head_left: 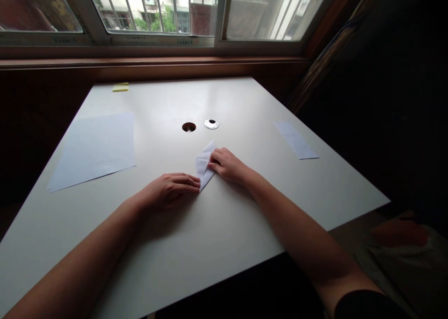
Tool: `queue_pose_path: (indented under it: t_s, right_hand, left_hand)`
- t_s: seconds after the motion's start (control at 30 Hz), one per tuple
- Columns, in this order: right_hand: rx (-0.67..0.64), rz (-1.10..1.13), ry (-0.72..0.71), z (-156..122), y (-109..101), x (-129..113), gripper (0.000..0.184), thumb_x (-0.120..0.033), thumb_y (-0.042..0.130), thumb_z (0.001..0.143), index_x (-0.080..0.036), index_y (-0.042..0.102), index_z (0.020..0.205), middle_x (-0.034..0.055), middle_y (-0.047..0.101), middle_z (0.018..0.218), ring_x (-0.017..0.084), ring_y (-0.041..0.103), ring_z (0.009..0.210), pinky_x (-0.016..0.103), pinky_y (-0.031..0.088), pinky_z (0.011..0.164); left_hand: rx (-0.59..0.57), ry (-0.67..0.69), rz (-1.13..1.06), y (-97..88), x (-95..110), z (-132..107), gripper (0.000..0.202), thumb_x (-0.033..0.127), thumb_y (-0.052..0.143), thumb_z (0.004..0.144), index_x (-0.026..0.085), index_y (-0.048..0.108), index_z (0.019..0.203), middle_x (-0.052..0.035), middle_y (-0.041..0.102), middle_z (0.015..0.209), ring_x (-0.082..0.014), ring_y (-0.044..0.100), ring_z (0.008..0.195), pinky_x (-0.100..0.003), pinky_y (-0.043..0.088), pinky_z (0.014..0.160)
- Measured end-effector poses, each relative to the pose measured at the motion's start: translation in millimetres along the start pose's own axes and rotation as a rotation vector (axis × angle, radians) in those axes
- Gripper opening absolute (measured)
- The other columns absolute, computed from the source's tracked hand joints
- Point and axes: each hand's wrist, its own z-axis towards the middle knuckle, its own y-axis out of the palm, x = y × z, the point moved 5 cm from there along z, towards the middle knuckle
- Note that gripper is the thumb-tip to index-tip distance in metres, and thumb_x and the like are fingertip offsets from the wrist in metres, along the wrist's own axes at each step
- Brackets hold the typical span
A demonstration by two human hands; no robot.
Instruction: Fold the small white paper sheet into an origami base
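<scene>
White table beneath all. Flat at left on it, paper sheets; at right, a narrower paper strip. With right hand, pinching folded paper along its right side, thumb against fingers. With left hand, touching its near tip; pinched or merely pressed, cannot tell. Between both hands, on the tabletop, far point out beyond right-hand pinch. Past that, metal ring.
</scene>
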Motion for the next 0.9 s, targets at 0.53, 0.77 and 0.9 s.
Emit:
queue_pose_path:
  t_s: [0.53,0.77,0.9]
  right_hand:
    - [-0.021,0.235,-0.240,-10.7,-10.8,-12.8,0.018,-0.041,0.080,0.077,-0.025,0.075,0.083,0.0048,0.069,0.093,0.025,0.045,0.107,0.038,0.039,0.096]
    - [-0.004,0.048,-0.395,-14.3,-2.2,-36.9,0.012,-0.040,0.073,0.085,-0.029,0.077,0.083,0.0041,0.070,0.089,0.025,0.048,0.106,0.039,0.036,0.093]
    - [-0.041,0.072,-0.429,-13.1,5.7,-37.9,0.009,-0.034,0.073,0.085,-0.026,0.076,0.084,0.0040,0.069,0.086,0.023,0.051,0.097,0.036,0.040,0.086]
  left_hand:
    - [0.021,-0.002,0.034,2.4,-3.3,-1.4,0.039,0.012,0.055,0.092,0.026,0.065,0.127,-0.0083,0.068,0.123,-0.0207,0.063,0.119,-0.035,0.054,0.102]
    - [-0.001,-0.031,0.041,1.1,-0.5,-0.3,0.037,0.013,0.055,0.093,0.025,0.065,0.127,-0.0071,0.067,0.126,-0.0194,0.063,0.118,-0.033,0.053,0.102]
    - [0.009,-0.036,0.035,-0.2,0.6,0.7,0.034,0.016,0.055,0.094,0.025,0.066,0.125,-0.0070,0.068,0.124,-0.0190,0.065,0.115,-0.032,0.054,0.101]
